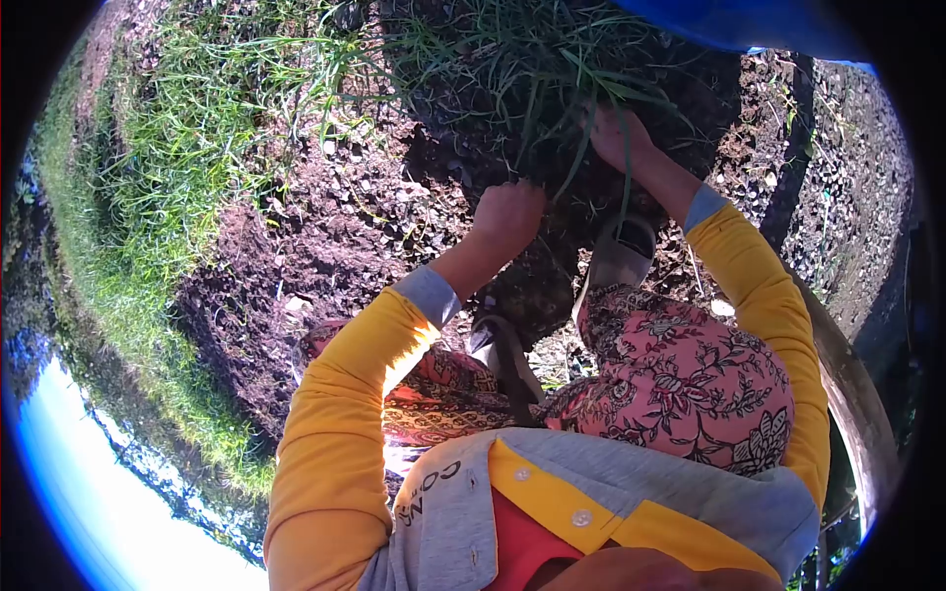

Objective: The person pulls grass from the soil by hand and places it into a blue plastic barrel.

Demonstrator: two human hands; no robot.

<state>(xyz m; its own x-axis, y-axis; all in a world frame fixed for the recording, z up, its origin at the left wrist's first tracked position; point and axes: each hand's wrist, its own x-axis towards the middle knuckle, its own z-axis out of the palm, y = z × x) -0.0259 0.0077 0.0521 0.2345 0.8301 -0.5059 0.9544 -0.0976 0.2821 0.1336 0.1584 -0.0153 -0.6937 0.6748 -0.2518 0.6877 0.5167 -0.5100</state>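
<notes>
Dark soil; two hands: left hand fisted, probably on weeds; right hand grips grass clump.

Left hand: closed in a fist, arm bent at elbow, reaching forward. Right hand: fingers curled, arm extended further out.

The person bends over dark, clumpy soil, both arms in yellow sleeves with grey cuffs reaching forward. The left hand is closed into a fist low in a tuft of long green grass blades. The right hand grips the same tuft higher up, fingers wrapped around the blades. Below the hands, two grey shoes stand on the soil, and floral-patterned trousers cover the knees. A band of grass borders the soil on the left.
</notes>
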